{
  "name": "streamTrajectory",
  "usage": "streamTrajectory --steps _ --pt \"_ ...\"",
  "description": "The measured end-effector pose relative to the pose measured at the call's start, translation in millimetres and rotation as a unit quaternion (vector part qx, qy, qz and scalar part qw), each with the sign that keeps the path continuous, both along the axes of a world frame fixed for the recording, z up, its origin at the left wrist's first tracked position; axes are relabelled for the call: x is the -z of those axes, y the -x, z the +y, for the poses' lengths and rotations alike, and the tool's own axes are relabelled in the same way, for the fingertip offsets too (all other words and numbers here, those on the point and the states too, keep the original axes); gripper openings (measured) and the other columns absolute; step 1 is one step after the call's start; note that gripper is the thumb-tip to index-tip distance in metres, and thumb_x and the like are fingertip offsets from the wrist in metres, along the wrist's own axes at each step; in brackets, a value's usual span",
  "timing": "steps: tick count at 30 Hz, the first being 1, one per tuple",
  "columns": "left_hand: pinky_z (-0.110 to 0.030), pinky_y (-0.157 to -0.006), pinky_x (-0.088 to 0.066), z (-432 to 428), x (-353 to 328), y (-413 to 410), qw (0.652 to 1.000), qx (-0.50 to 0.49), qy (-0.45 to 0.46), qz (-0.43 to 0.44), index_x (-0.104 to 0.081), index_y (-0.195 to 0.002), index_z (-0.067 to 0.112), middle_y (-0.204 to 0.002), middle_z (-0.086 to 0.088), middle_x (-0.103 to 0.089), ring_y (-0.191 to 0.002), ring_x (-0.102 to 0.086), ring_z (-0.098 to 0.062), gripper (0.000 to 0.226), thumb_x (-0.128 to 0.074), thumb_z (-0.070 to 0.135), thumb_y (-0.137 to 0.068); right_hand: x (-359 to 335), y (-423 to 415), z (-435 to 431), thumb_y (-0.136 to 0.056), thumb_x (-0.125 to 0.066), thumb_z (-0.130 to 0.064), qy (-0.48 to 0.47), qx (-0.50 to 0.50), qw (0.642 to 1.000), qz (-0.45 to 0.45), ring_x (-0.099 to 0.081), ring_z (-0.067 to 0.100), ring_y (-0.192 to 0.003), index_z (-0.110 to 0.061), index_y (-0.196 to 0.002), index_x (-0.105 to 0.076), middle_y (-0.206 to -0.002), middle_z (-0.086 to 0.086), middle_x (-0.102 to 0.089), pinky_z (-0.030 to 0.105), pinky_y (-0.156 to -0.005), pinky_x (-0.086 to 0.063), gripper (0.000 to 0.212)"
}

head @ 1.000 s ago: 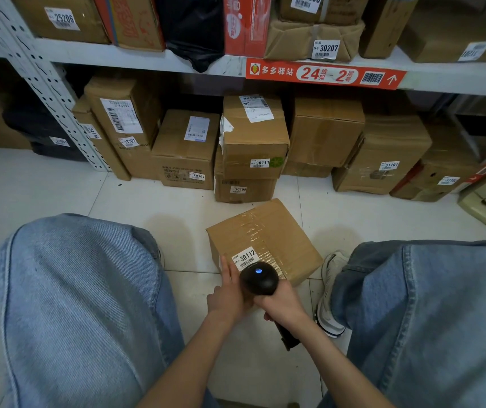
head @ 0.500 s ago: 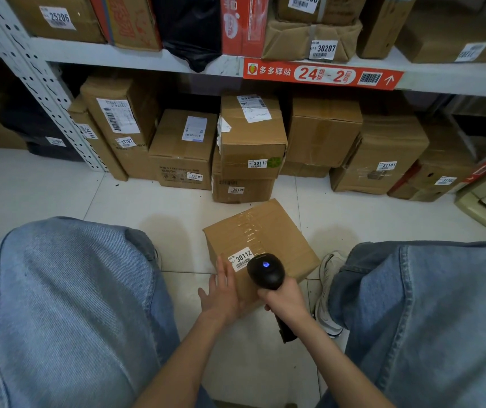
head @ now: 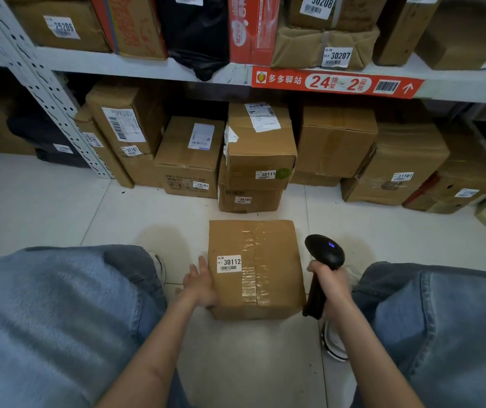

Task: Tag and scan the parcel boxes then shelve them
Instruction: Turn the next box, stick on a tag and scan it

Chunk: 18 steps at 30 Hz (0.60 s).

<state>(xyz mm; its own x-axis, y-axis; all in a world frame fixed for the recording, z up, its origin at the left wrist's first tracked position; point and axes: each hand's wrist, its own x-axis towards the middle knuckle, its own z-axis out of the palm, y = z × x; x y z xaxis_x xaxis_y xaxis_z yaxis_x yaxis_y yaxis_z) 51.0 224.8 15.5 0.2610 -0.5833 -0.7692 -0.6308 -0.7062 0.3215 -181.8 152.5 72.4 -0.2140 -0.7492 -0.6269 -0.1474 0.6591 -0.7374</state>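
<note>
While crouched over the pale floor (head: 44,201), handling a single parcel. At eight o'clock, a denim knee (head: 59,319); at ten o'clock, a slotted shelf post (head: 50,107) with dark bags behind.

Then the left grip (head: 200,285), released: fingers straight, palm laid against the nine o'clock side of the parcel box (head: 265,278), touching it, curled round nothing. Parcel box flat on the floor at centre, taped top upward. White tag (head: 229,264) numbered 30112 stuck on that top by the left edge.

Straight ahead at twelve o'clock, under the shelf (head: 147,64), near the parcel but apart from it: a box marked 30111 (head: 261,148) sitting on a box marked 30105 (head: 249,200). Above at one o'clock, a red shelf sign (head: 336,83).

At three o'clock of the parcel, just beside it, a black scanner (head: 324,251): head up, blue light lit, nose toward the shelf rather than down at the tag. Round its handle, the right grip (head: 331,285), clenched. At four o'clock, the other knee (head: 442,334).

Judged from the tag in place: tagging done. Cannot tell whether the code has been read; with the scanner held off to the side, probably so. Left to do, by this reckoning: shelving. Bare floor before the numbered stack a likely spot, reachable by a short push forward.
</note>
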Motion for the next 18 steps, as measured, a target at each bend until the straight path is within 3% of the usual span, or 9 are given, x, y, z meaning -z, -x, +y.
streamTrajectory --steps 3,6,8,11,15,18 --pt "-0.036 -0.108 -0.030 -20.1 -4.3 -2.6 0.963 -0.207 0.058 0.161 0.007 -0.151 0.013 -0.152 -0.009 -0.027 -0.139 -0.029 -0.029 0.098 -0.065 0.013 -0.085 6.1 0.4 -19.3 -0.081 -0.062 -0.008 -0.032 -0.034 0.999 0.000 -0.049 0.024 -0.077 -0.012 -0.078 -0.054 -0.077 0.009 -0.051 0.042 -0.084 -0.045 0.010" --pt "-0.044 -0.092 -0.037 -37.9 -11.3 -9.9 0.917 -0.307 0.053 0.249 -0.028 -0.140 0.019 -0.120 -0.003 -0.055 -0.109 -0.052 -0.025 0.060 -0.061 0.022 -0.090 12.2 -0.4 -38.5 -0.083 -0.062 -0.012 -0.074 -0.129 0.988 -0.026 -0.054 0.024 -0.087 -0.013 -0.092 -0.056 -0.089 0.008 -0.057 0.042 -0.084 -0.044 0.011" --pt "-0.045 -0.083 -0.041 -46.9 -11.2 -16.3 0.910 -0.315 0.042 0.268 -0.038 -0.132 0.018 -0.105 -0.002 -0.059 -0.090 -0.054 -0.020 0.046 -0.058 0.024 -0.091 14.0 -2.6 -49.6 -0.086 -0.063 -0.016 -0.113 -0.203 0.971 -0.056 -0.056 0.021 -0.093 -0.019 -0.097 -0.054 -0.101 0.007 -0.059 0.038 -0.082 -0.046 0.014" --pt "-0.049 -0.085 -0.046 -57.7 -2.7 -20.1 0.903 -0.330 0.032 0.275 -0.043 -0.126 0.020 -0.105 -0.006 -0.062 -0.094 -0.056 -0.024 0.040 -0.058 0.026 -0.089 20.5 -4.1 -63.3 -0.086 -0.064 -0.019 -0.143 -0.236 0.959 -0.066 -0.059 0.023 -0.096 -0.019 -0.102 -0.055 -0.106 0.008 -0.062 0.037 -0.076 -0.047 0.018" --pt "-0.050 -0.083 -0.047 -68.5 4.9 -18.6 0.908 -0.334 0.022 0.251 -0.044 -0.122 0.021 -0.100 -0.007 -0.064 -0.090 -0.058 -0.025 0.037 -0.060 0.025 -0.089 29.5 -4.2 -73.1 -0.085 -0.066 -0.022 -0.153 -0.233 0.958 -0.067 -0.060 0.025 -0.099 -0.018 -0.105 -0.054 -0.108 0.009 -0.063 0.038 -0.081 -0.048 0.023" --pt "-0.039 -0.064 -0.049 -74.8 7.0 -17.3 0.900 -0.352 0.011 0.255 -0.043 -0.124 0.018 -0.096 -0.010 -0.066 -0.081 -0.062 -0.024 0.040 -0.061 0.022 -0.089 32.7 -3.7 -76.2 -0.087 -0.063 -0.024 -0.170 -0.221 0.958 -0.068 -0.060 0.027 -0.098 -0.018 -0.104 -0.054 -0.107 0.011 -0.063 0.039 -0.079 -0.050 0.020"
